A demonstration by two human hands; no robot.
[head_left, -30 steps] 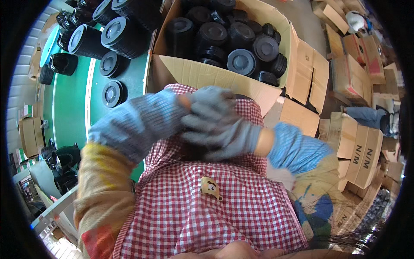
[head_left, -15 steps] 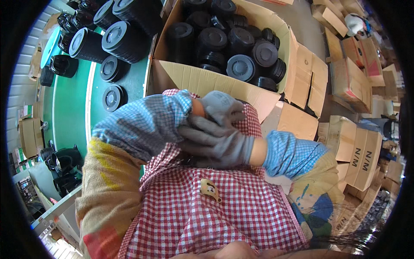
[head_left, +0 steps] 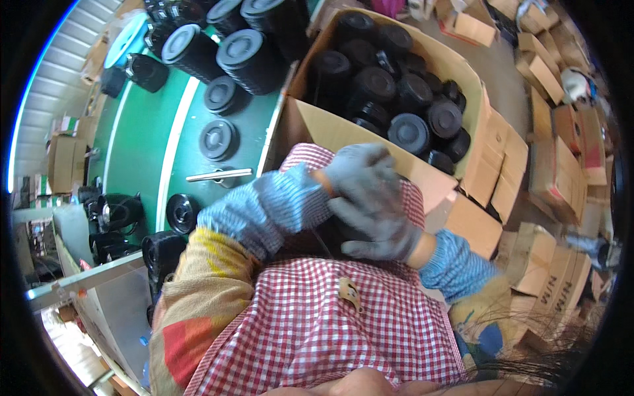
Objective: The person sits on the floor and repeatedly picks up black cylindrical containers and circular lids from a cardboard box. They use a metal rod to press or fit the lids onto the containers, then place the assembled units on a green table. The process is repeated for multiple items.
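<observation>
Both my hands wear grey gloves and meet in front of my red-checked apron (head_left: 330, 303). My left hand (head_left: 360, 170) is farther from me, its fingers blurred by motion. Just below and to its right, my right hand (head_left: 382, 228) reaches leftward with fingers stretched and apart, close to or touching the left one. I see nothing held in the right hand. Under the hands lies a dark area that I cannot make out. Beyond them stands a cardboard box (head_left: 370, 132) filled with stacks of round black lids (head_left: 408, 132).
On the green table (head_left: 142, 142) at left stand stacks of black lids (head_left: 241, 53), two lower lid stacks and a silver rod (head_left: 219, 175). Black pots (head_left: 119, 211) sit at the table's near end. Cardboard boxes (head_left: 561, 175) pile up along the right.
My view has swung, so table and box sit farther right in the picture. The silver rod and more black parts at the table's near side now show. My hands stay together, slightly shifted.
</observation>
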